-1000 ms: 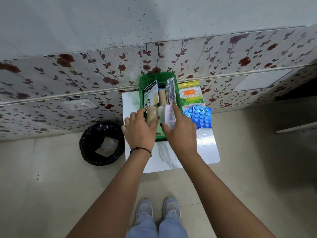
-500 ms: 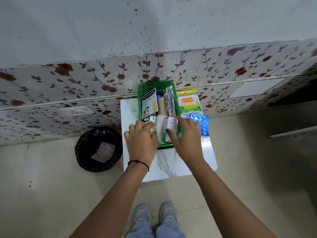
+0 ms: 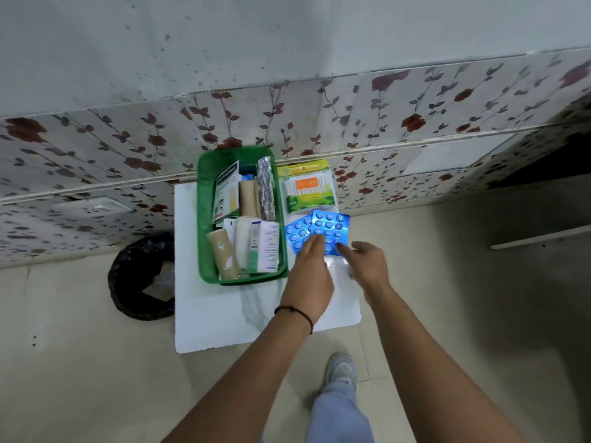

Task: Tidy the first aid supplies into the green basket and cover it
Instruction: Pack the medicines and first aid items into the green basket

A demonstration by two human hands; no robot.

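Note:
The green basket (image 3: 203, 219) stands on a small white table (image 3: 224, 318) against the wall, holding bandage rolls (image 3: 224, 254), a white box (image 3: 267, 246), a leaflet pack and a foil strip. To its right lie two blue pill blister sheets (image 3: 331, 227) and, behind them, a green pack of cotton buds (image 3: 307, 187). My left hand (image 3: 311, 273) reaches over the near edge of the blister sheets, fingertips touching them. My right hand (image 3: 367, 263) hovers just right of them, fingers spread, holding nothing. No cover is visible.
A black-lined waste bin (image 3: 142, 276) sits on the floor left of the table. The flower-patterned wall (image 3: 383, 116) runs behind the table. My shoe (image 3: 342, 369) and trouser leg are on the tiled floor below.
Both hands left the basket, leaving the bandage roll and white box inside, and moved right to the blue blister sheets. The view shifted left and closer.

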